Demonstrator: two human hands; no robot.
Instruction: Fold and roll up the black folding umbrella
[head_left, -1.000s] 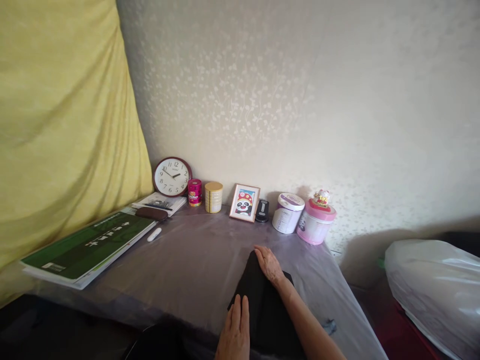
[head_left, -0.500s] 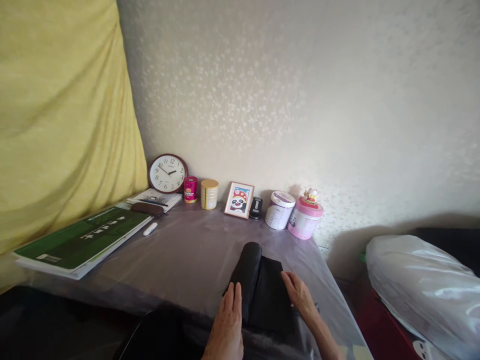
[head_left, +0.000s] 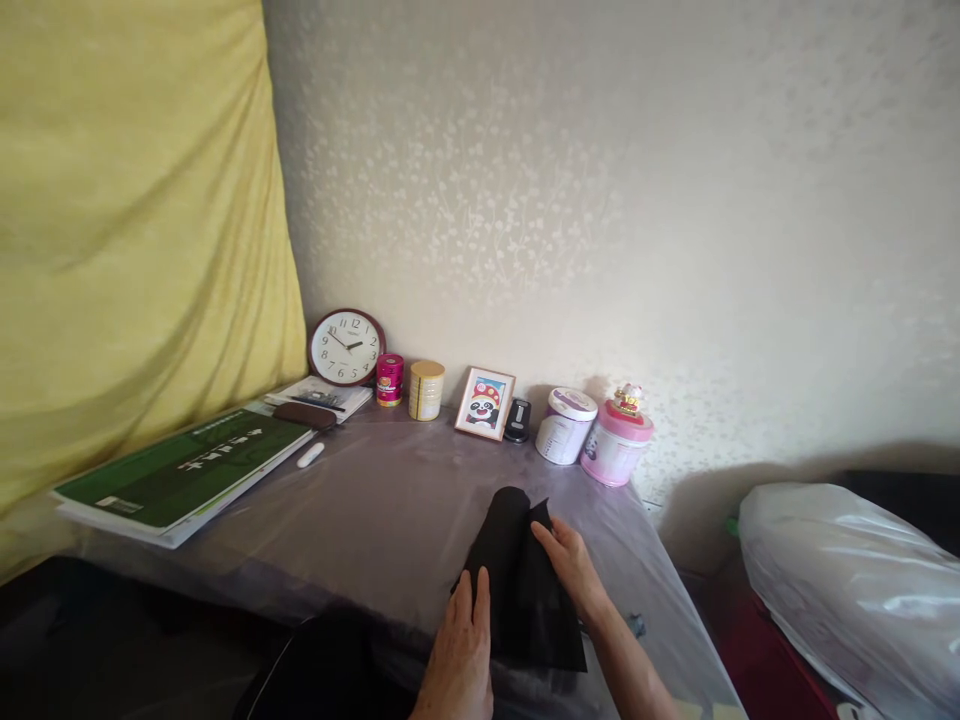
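A roll of thin black sheeting (head_left: 501, 535) lies at the near right of the table, one loose flap coming off its right side. I cannot tell whether it is cloth or plastic. My left hand (head_left: 463, 630) rests against the left side of the roll, fingers stretched out flat and holding nothing. Between the thumb and fingers of my right hand (head_left: 566, 560), the upper edge of the black flap (head_left: 551, 620) is pinched and lifted toward the roll. The flap's lower corner hangs toward the table's front edge.
Along the wall stand a clock (head_left: 347, 346), a pink tin (head_left: 389, 380), a yellow-lidded can (head_left: 426, 392), a panda picture frame (head_left: 484, 404) and two tubs (head_left: 566, 428). A green book (head_left: 187, 468) lies left. A plastic-covered bundle (head_left: 847, 570) sits beyond the table's right edge.
My right hand has moved left and up, bringing the flap's edge closer to the roll. My left hand stays on the roll's left side. The view has shifted slightly.
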